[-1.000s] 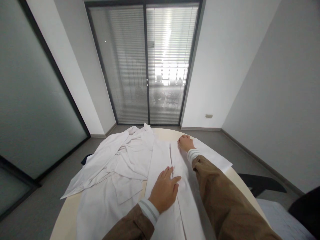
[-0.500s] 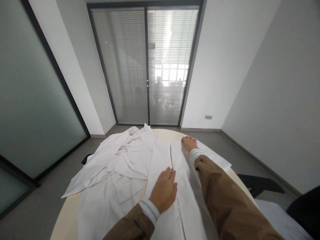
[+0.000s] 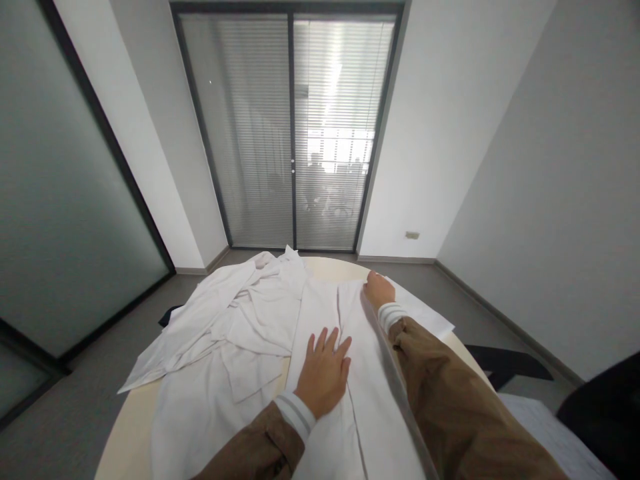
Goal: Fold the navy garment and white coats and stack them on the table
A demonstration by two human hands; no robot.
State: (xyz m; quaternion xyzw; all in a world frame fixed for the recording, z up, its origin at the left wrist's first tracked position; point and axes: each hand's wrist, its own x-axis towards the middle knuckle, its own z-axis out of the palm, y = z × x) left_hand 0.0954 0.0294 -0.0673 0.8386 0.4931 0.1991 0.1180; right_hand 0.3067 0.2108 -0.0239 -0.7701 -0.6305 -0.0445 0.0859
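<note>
White cloth lies under the fingers of your left hand, which are spread apart and flat near the middle of the table; half a second ago they sat closer together. At one o'clock, near the far rim, the fingers of your right hand have curled in more at the cloth's edge. Whether they are clamped on it cannot be told, since the back of the hand hides their tips. That change suggests your left hand is steadying the panel while your right handles its border.

The white garment stretches from about one o'clock towards you at six, a long dark slit running down it. Beside your right sleeve, the grey band could be raised underside or just shadow. Your view cuts off the near end.

Further out, crumpled cloth heaps at eleven o'clock and smoother cloth spreads at eight; overlaps hide whether either joins the garment. At two o'clock, a white piece is partly behind your forearm. Too little shows of the dark item at ten for you to identify it.
</note>
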